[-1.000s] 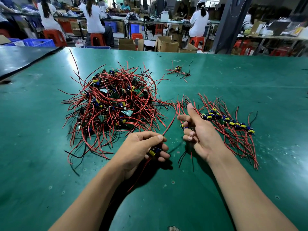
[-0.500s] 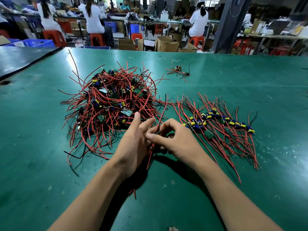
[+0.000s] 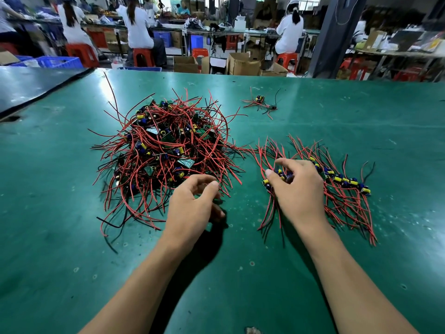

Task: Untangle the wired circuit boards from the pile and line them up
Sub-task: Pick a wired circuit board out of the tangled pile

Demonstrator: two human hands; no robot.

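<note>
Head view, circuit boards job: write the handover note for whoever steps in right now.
Left hand: fingers loosely curled at the near edge of the pile, nothing visibly held.
Right hand: fingers curled over the left end of the row; whether it pinches a board is unclear.
Done: several wired boards lie lined up in the row, right of the pile on the green table.
Left: most boards are tangled in the pile; a small stray cluster lies farther back.
</note>
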